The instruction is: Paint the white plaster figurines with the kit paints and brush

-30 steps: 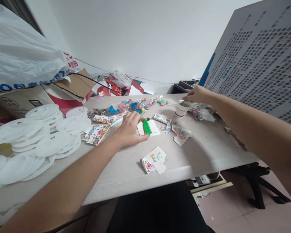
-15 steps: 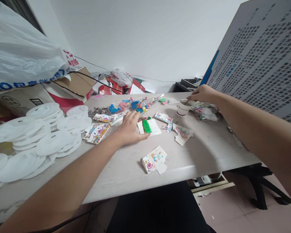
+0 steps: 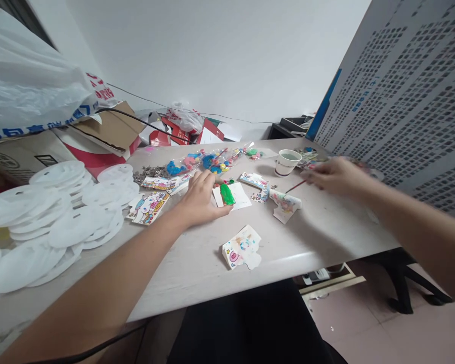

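Observation:
My left hand rests on the table, its thumb and fingers closed around the edges of a small green-painted piece. A white paper lies under that piece. In my right hand, blurred by motion, is a thin paintbrush. The brush tip is at a paint-stained card scrap; I cannot tell whether it touches. Behind the brush stands a paper cup with liquid in it. Small paint pots sit just beyond the left hand.
Stacks of white discs cover the table's left side. Clear bags of colourful pieces lie at the back. Printed card scraps and another stained scrap lie around. A large printed board stands at the right.
My right hand has brought the paintbrush out of the cup and down toward the stained card scrap. My left hand still holds the green piece in place. The view has shifted slightly.

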`<state>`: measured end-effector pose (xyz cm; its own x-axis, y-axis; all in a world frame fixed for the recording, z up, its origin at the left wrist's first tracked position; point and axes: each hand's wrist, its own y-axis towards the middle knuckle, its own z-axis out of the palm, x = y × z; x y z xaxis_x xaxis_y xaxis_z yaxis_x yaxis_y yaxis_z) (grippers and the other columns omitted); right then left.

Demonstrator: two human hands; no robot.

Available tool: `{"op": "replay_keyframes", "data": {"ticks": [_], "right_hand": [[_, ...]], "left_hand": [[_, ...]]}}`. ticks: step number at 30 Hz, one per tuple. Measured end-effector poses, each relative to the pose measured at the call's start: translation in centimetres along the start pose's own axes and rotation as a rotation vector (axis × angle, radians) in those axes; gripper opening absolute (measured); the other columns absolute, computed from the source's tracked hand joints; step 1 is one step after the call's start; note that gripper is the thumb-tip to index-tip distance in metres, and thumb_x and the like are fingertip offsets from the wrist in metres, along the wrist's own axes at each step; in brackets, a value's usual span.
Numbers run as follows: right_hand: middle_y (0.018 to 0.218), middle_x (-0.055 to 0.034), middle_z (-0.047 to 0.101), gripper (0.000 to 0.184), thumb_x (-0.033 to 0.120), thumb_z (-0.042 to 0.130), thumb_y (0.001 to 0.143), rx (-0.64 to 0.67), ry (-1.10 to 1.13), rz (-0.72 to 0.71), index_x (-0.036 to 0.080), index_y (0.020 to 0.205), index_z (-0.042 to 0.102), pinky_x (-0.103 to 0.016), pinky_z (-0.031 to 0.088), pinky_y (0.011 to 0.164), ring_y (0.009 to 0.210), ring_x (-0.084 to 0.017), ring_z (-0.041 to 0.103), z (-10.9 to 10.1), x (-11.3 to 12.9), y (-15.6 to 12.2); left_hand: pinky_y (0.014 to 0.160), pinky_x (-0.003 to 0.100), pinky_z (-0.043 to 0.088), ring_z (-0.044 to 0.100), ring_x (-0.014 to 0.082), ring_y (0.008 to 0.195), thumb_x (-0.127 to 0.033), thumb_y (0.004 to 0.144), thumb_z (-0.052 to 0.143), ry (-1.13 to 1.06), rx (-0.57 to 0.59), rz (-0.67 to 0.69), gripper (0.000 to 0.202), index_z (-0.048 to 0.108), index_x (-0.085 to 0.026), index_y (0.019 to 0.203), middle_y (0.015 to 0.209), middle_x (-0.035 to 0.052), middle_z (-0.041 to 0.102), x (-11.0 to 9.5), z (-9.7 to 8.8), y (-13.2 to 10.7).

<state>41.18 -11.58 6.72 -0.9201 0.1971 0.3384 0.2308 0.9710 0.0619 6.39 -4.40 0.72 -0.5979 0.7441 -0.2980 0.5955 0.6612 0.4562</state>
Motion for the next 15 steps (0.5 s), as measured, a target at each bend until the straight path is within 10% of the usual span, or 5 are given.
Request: {"op": "replay_keyframes", "data": {"ticks": [5, 10, 15], "right_hand": [[0.043, -0.0020, 0.042, 0.052, 0.050, 0.051, 0.087, 0.002, -0.055, 0.034, 0.021, 0.046, 0.038, -0.030, 0.024, 0.048, 0.045, -0.013, 0.035, 5.3, -2.3, -1.9], [0.045, -0.0001, 0.045, 0.051, 0.060, 0.047, 0.088, -0.027, 0.113, 0.089, 0.020, 0.057, 0.053, -0.027, 0.026, 0.044, 0.041, -0.012, 0.037, 4.2, -2.7, -3.1], [0.063, -0.0050, 0.065, 0.023, 0.036, 0.053, 0.085, -0.032, 0.002, -0.106, 0.019, 0.076, 0.067, -0.028, 0.037, 0.054, 0.056, -0.017, 0.053, 4.4, -3.0, -4.7]], "left_hand": [[0.100, 0.048, 0.040, 0.050, 0.0293, 0.108, -0.049, 0.069, 0.075, 0.002, 0.031, 0.011, 0.053, 0.052, -0.020, 0.107, 0.109, 0.0082, 0.055, -0.2, 0.1, -0.1], [0.096, 0.046, 0.042, 0.049, 0.0288, 0.105, -0.048, 0.070, 0.075, 0.011, 0.019, -0.025, 0.050, 0.053, -0.019, 0.105, 0.104, 0.0075, 0.054, -0.4, -0.5, 0.1], [0.099, 0.046, 0.041, 0.049, 0.0285, 0.106, -0.048, 0.070, 0.076, 0.004, 0.027, -0.031, 0.051, 0.053, -0.021, 0.106, 0.103, 0.0065, 0.054, -0.2, -0.5, 0.2]]}}
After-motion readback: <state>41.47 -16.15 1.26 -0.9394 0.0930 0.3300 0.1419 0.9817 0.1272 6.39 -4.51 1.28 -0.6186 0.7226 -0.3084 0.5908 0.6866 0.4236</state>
